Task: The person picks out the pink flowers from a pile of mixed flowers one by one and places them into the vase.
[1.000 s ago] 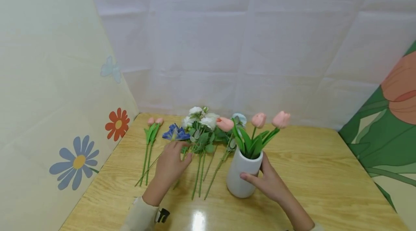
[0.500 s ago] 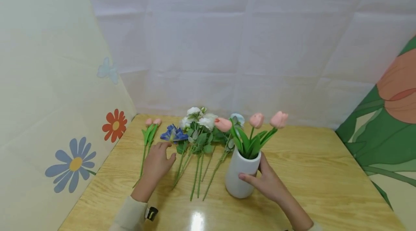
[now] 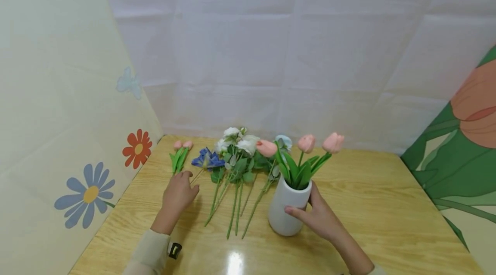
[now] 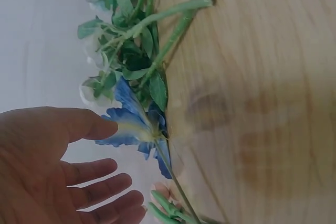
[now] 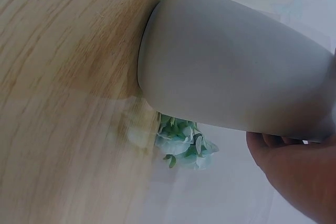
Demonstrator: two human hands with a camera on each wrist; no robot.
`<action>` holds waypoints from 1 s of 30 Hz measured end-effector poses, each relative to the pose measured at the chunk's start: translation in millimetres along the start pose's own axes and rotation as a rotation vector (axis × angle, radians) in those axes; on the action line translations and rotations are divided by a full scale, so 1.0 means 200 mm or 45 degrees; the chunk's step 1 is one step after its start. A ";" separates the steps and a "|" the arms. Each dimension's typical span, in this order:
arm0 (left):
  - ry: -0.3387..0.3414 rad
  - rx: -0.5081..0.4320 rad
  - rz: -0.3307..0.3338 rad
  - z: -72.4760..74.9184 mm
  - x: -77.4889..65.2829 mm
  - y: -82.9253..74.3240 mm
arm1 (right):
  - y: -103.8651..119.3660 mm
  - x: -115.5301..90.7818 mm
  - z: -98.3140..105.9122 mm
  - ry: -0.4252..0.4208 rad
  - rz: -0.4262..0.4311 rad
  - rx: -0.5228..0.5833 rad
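My right hand point(image 3: 321, 219) grips a white vase point(image 3: 286, 212) that stands upright on the table, thumb across its front. Three pink tulips point(image 3: 306, 143) with green leaves rise from its mouth. Over the stems of two pink tulips point(image 3: 180, 159) lying at the left hovers my left hand point(image 3: 178, 194), which hides most of those stems. In the left wrist view this hand point(image 4: 44, 163) has thumb and fingers spread apart with nothing between them. A blue flower point(image 4: 126, 127) on a thin stem shows just past the thumb tip.
White roses point(image 3: 246, 145) with green leaves and long stems lie between the blue flower and the vase. A pale blue flower point(image 3: 285, 140) is partly behind the vased tulips. White cloth point(image 3: 240, 51) hangs behind the wooden table point(image 3: 372, 206); printed panels flank it.
My left hand has moved left and a little nearer, from beside the blue flower to over the lying tulips' stems. The right hand and vase have stayed in place.
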State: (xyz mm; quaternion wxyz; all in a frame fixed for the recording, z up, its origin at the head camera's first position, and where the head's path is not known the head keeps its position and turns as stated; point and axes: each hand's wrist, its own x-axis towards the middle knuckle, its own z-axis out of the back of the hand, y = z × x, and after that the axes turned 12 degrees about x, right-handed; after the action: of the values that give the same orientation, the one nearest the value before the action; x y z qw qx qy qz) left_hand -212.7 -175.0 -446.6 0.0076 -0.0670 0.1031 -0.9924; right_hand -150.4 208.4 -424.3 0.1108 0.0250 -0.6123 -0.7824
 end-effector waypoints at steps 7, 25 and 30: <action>0.046 0.030 0.012 -0.03 0.01 0.04 | 0.00 0.00 0.00 -0.001 -0.022 -0.004; 0.085 0.034 0.012 -0.06 0.03 0.09 | -0.01 -0.01 -0.01 -0.012 -0.019 -0.001; 0.089 0.050 0.010 -0.09 0.05 0.11 | 0.00 0.00 0.00 -0.013 -0.027 0.001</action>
State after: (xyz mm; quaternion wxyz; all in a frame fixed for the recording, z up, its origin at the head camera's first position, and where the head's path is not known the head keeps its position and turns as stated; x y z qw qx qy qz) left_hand -224.3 -192.8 -467.4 0.0093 -0.0316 0.0842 -0.9959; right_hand -149.4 207.9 -424.5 0.0994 0.0273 -0.6128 -0.7835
